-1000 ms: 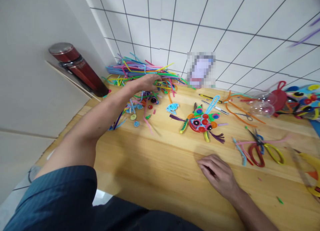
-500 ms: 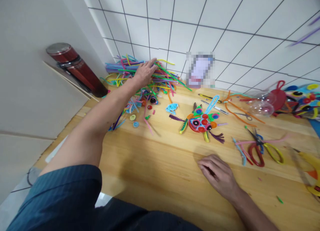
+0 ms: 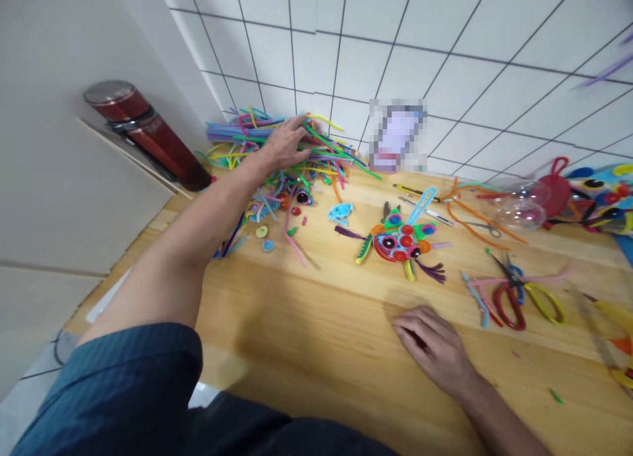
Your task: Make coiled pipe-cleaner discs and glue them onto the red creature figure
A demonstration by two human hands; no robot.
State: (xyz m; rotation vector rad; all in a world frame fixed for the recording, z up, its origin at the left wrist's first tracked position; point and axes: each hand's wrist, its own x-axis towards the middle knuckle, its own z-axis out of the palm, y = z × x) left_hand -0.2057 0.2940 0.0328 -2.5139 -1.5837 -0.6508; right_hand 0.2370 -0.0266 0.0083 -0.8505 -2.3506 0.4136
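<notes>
My left hand [image 3: 285, 143] reaches over a heap of colourful pipe cleaners [image 3: 232, 132] against the tiled wall. Its thumb and fingers are apart, touching the stems, and nothing is visibly gripped. My right hand [image 3: 429, 342] rests on the wooden table with its fingers loosely curled closed, and I see nothing in it. Between the hands and the wall lies a mask-like craft figure [image 3: 399, 240] with button eyes, green ears and dark purple tassels. A small light-blue wound pipe-cleaner piece [image 3: 341, 213] lies to its left.
A red thermos [image 3: 153, 136] stands at the left. Scissors [image 3: 509, 308] with red and yellow handles lie at the right, near a yellow glue gun [image 3: 616, 324]. Behind are a yellow cutter [image 3: 413, 191], clear plastic domes [image 3: 521, 205] and a blurred-out phone [image 3: 397, 138] against the wall.
My left thumb has spread away from the fingers over the pipe cleaners. My right hand stays in place. The view has shifted very slightly.
</notes>
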